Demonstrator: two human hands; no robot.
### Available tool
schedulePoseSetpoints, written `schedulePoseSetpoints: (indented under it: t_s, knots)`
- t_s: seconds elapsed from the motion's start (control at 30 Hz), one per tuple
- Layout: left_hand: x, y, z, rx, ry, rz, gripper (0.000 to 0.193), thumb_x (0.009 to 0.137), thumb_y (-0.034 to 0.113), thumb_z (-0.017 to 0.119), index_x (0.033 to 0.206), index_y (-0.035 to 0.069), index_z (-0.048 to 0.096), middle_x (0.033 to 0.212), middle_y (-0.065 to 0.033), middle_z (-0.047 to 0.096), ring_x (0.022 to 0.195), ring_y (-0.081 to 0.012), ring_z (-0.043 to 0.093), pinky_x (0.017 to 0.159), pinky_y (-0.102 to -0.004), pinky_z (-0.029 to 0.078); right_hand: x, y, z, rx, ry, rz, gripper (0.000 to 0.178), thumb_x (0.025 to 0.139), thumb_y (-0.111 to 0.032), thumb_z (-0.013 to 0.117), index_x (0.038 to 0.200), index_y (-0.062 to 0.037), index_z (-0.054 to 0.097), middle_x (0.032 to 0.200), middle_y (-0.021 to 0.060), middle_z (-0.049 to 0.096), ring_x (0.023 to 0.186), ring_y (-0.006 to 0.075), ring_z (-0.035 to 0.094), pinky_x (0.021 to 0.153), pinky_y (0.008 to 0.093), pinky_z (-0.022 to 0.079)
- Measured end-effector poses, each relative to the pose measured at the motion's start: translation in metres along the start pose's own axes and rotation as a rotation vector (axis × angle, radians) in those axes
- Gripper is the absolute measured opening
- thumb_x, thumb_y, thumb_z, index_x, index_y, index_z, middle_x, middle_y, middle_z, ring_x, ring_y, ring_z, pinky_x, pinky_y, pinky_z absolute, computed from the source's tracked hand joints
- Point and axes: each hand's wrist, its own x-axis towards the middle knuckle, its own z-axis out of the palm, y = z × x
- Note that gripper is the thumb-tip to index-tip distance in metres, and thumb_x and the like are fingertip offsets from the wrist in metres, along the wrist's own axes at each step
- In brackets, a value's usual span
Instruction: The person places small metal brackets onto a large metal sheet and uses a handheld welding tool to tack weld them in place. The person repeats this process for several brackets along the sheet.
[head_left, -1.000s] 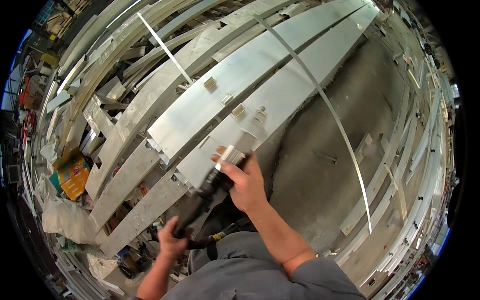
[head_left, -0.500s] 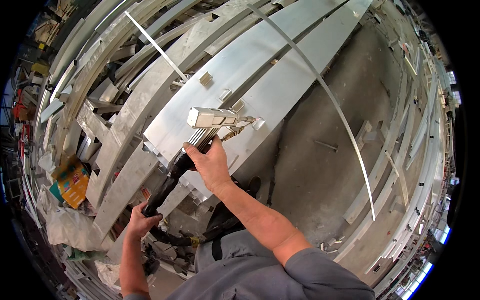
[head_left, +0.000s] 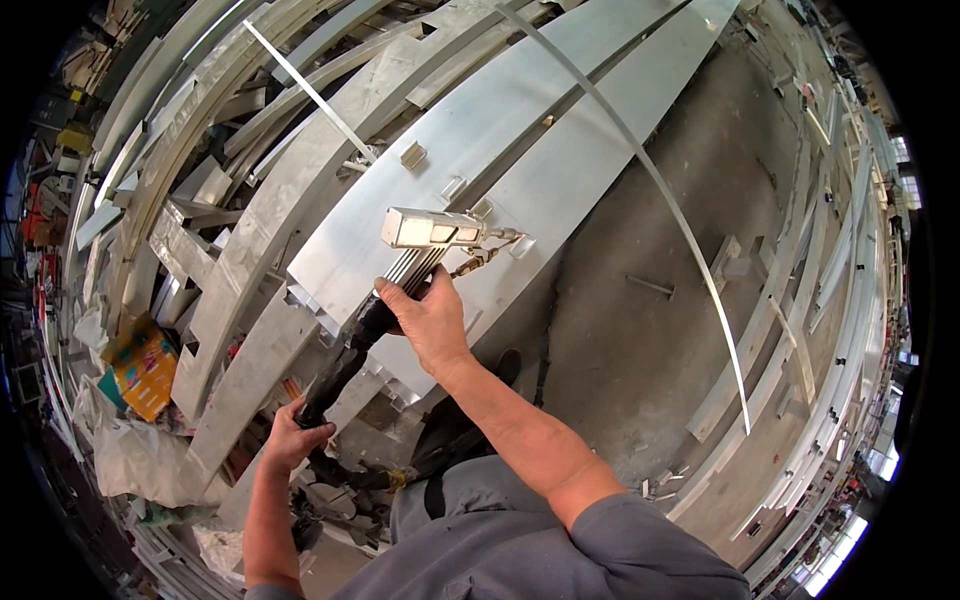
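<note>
Nozzle (head_left: 505, 234) of the handheld welding gun (head_left: 425, 230) has swung round over the last second: it was a blurred shape aimed away from the body, and now the gun's boxy silver head lies crosswise just beyond the right hand (head_left: 432, 325), its tip at a small metal clip (head_left: 524, 247) ahead and to the right. Since half a second ago the pose has barely shifted, which suggests the gun is lined up at that clip; whether the tip touches it, I cannot tell. The right hand is closed round the ribbed grip, thumb along its near side. The left hand (head_left: 293, 437), lower and further left, is curled firmly round the black hose (head_left: 335, 380) behind the grip.

Under the gun is a pale aluminium panel (head_left: 590, 170), with the clip near its right edge. A second aluminium panel (head_left: 480, 120) runs alongside, beyond the gun, bearing a small channel bracket (head_left: 412, 156). A narrow metal strip (head_left: 637, 153) crosses both panels and arcs out to the right of the hands. Concrete floor (head_left: 640, 300) spreads right of the right hand; left of the left hand are a plastic bag (head_left: 140, 460) and an orange carton (head_left: 147, 378), with stacked metal beams (head_left: 255, 230) beyond.
</note>
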Motion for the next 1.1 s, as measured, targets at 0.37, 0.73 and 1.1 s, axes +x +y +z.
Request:
schedulePoseSetpoints:
  t_s: [0.37,0.73,1.1]
  knots:
    - [0.0,0.007,0.006,0.049,0.022,-0.045,0.024,0.076,-0.002,0.078,0.087,0.003,0.058,0.067,-0.003,0.06,0.054,-0.0139,0.059,0.053,-0.031,0.048,0.002,-0.009,0.001,0.099,-0.02,0.087,0.039,0.085,-0.025,0.082,0.101,0.0024,0.058,0.085,0.0064,0.065,0.067,0.0108,0.063,0.051,0.0272,0.054]
    - [0.001,0.005,0.001,0.067,-0.005,-0.043,0.029,0.076,0.002,0.079,0.103,0.001,0.066,0.069,0.0,0.062,0.057,-0.01,0.059,0.054,-0.0274,0.048,0.0,-0.011,0.002,0.072,-0.001,0.102,0.04,0.086,-0.024,0.082,0.104,0.0021,0.059,0.088,0.0068,0.067,0.07,0.0112,0.064,0.058,0.0272,0.054]
    - [-0.006,0.013,-0.003,0.156,0.046,-0.034,0.03,0.073,-0.001,0.076,0.101,0.0,0.064,0.067,0.0004,0.061,0.054,-0.0105,0.058,0.052,-0.0279,0.047,-0.004,-0.003,0.003,0.036,-0.02,0.027,0.045,0.087,-0.027,0.083,0.11,0.0029,0.057,0.093,0.0067,0.066,0.079,0.0121,0.062,0.067,0.0283,0.053]
